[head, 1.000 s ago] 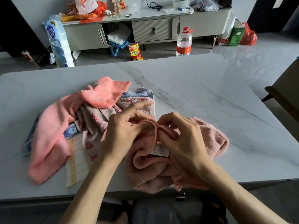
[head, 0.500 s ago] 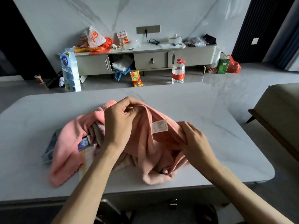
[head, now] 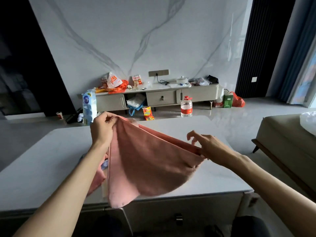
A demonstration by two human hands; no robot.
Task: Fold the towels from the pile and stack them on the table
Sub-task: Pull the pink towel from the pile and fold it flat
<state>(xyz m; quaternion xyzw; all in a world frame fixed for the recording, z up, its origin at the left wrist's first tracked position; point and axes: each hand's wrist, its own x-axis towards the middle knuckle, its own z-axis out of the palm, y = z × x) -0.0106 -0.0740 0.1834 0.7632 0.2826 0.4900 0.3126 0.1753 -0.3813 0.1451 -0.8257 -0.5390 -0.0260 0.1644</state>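
Note:
A dusty-pink towel (head: 147, 165) hangs spread in the air above the white marble table (head: 51, 161). My left hand (head: 102, 127) grips its upper left corner, raised high. My right hand (head: 210, 147) pinches the towel's top edge further right and lower, with the other fingers spread. The towel droops down past the table's near edge. The pile of other towels (head: 98, 177) lies on the table behind my left forearm and the held towel; only a pink bit and a blue patch of it show.
A beige sofa (head: 289, 142) stands to the right of the table. Across the floor a low cabinet (head: 153, 98) carries bags and clutter, with a water bottle (head: 186, 106), a snack bag (head: 148, 113) and a tissue pack (head: 89, 106) in front.
Both hands have lifted the pink towel off the table and pulled apart, spreading it out. The view has tilted upward toward the wall.

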